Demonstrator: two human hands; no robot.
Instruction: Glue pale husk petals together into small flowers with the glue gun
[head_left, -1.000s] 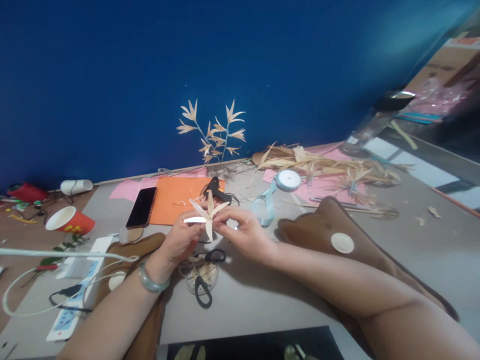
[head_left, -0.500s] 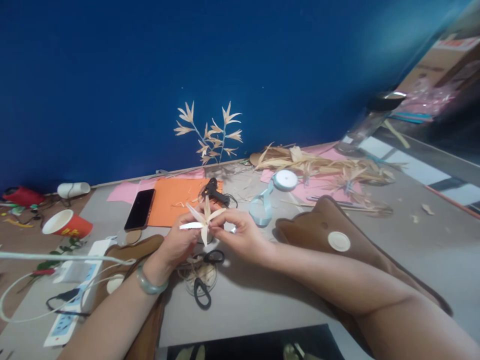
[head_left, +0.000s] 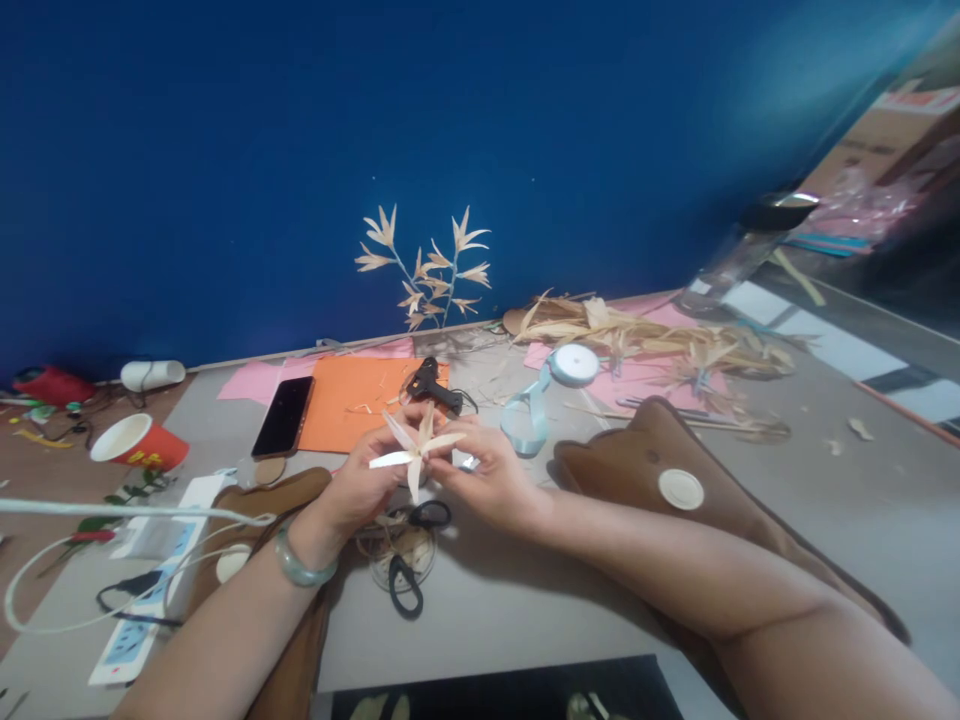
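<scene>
Pale straw-coloured, thin and papery, a five-petalled star-shaped flower [head_left: 416,458] is held above the bench [head_left: 487,610], between its far edge by the wall and its near edge. Both hands are together on it: the left hand [head_left: 364,487] steadies it from behind, its exact grip partly hidden, while the right hand [head_left: 491,475] pinches close to the centre. Good handling probably means light pressure at the base, with the tips uncreased, and the left fingers firm while the right adjusts one petal at a time. Elbow room over the black-handled scissors [head_left: 394,580], toward the near edge, should help.
</scene>
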